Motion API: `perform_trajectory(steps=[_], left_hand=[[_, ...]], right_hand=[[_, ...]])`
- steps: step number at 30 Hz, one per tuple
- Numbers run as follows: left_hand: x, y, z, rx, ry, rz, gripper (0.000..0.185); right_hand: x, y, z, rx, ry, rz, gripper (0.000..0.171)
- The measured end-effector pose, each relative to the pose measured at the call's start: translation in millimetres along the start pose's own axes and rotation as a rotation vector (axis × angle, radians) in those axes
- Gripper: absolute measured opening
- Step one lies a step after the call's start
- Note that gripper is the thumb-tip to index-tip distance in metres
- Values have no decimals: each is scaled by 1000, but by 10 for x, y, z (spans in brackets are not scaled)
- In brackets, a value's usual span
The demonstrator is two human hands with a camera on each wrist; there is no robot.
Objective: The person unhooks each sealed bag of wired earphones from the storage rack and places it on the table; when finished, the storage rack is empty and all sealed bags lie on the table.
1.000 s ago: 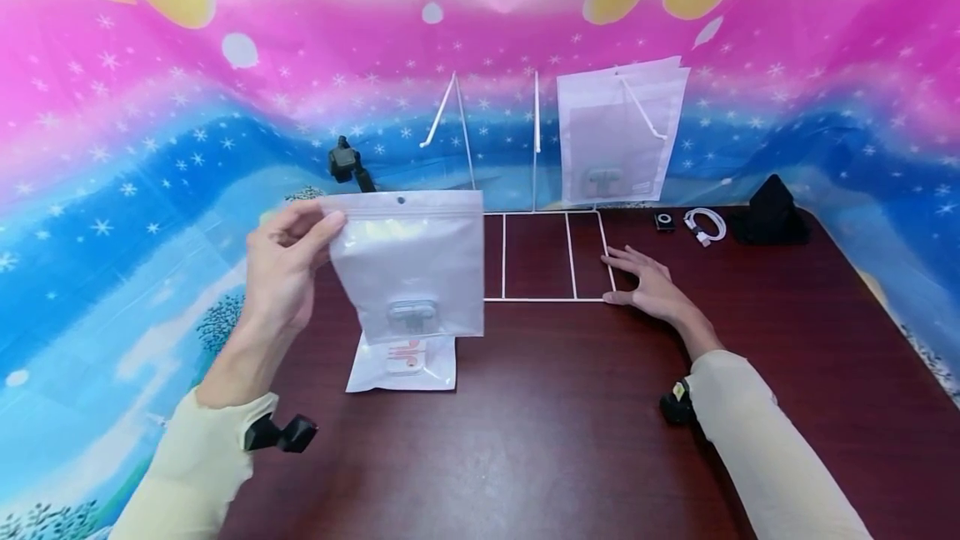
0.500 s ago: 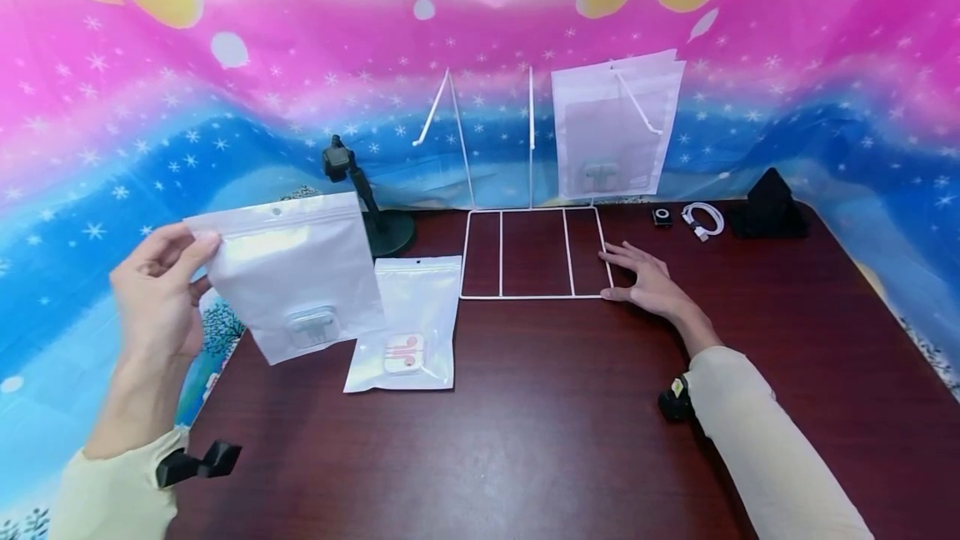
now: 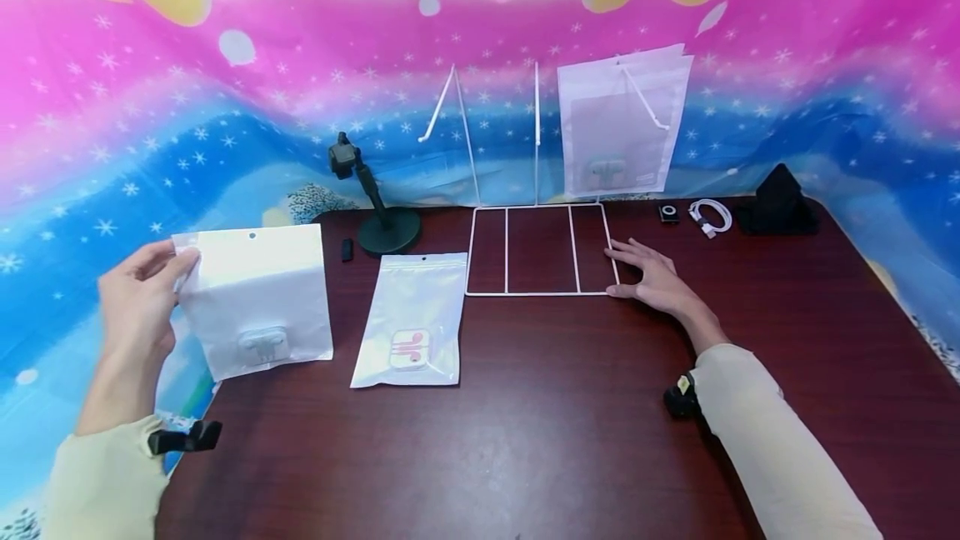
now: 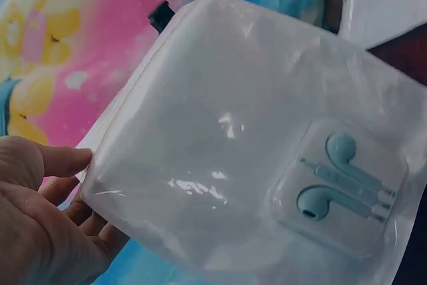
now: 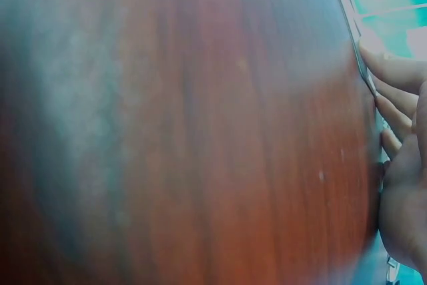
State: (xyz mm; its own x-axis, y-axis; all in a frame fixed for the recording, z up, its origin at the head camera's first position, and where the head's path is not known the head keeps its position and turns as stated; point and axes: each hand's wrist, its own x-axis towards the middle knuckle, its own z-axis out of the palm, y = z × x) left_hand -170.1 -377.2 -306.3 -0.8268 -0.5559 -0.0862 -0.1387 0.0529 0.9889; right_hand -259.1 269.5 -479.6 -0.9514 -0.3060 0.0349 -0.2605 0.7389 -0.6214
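At the left of the table my left hand (image 3: 142, 298) pinches the upper left corner of a white zip bag (image 3: 255, 298). Through its front shows a case of pale blue-green earphones (image 4: 343, 188), clearest in the left wrist view. A second zip bag (image 3: 420, 298), with pink earphones (image 3: 410, 349) in a case, lies flat on the table to the right of the held one. My right hand (image 3: 652, 277) touches the right edge of a white wire display rack (image 3: 540, 293), fingers spread and fairly straight. More white bags (image 3: 622, 123) hang from the rack's right hook.
Left and middle hooks (image 3: 437, 102) of the rack stick out toward me. A black stand (image 3: 388, 230) and a small black item (image 3: 347, 250) are at the back left. Behind the right hand lie a small music player (image 3: 668, 213), a coiled white cable (image 3: 709, 218) and a black holder (image 3: 777, 202).
My left hand has carried the bag leftward and lower, away from the rack, uncovering the bag on the table and the black stand. The right hand has stayed at the rack's edge.
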Motion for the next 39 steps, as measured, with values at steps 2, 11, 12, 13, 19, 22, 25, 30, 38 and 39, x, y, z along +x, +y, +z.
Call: perform_trajectory(steps=[2, 11, 12, 13, 19, 22, 25, 30, 38, 39], left_hand=[[94, -32, 3, 53, 15, -22, 64], [441, -177, 86, 250, -34, -41, 63], [477, -202, 108, 281, -45, -34, 62], [511, -230, 133, 307, -54, -29, 61], [677, -469, 284, 424, -112, -34, 61], [751, -595, 347, 451, -131, -33, 62], [830, -706, 400, 458, -140, -39, 63], [923, -869, 485, 434, -140, -67, 62], [991, -1029, 593, 438, -116, -140, 57], [997, -1040, 604, 437, -114, -142, 57]], right_hand=[[0, 1, -1, 0, 0, 2, 75], [3, 1, -7, 7, -8, 9, 75], [2, 0, -9, 9, -7, 10, 75], [0, -1, -10, 8, -6, 11, 75], [-6, -7, -5, 4, -6, 8, 74], [-5, -8, 3, 11, -2, 6, 74], [-1, -4, 9, 16, 3, 8, 75], [5, 13, 8, 11, 3, 14, 75], [11, 30, 14, 10, 0, 14, 75], [9, 27, 14, 11, 1, 15, 75]])
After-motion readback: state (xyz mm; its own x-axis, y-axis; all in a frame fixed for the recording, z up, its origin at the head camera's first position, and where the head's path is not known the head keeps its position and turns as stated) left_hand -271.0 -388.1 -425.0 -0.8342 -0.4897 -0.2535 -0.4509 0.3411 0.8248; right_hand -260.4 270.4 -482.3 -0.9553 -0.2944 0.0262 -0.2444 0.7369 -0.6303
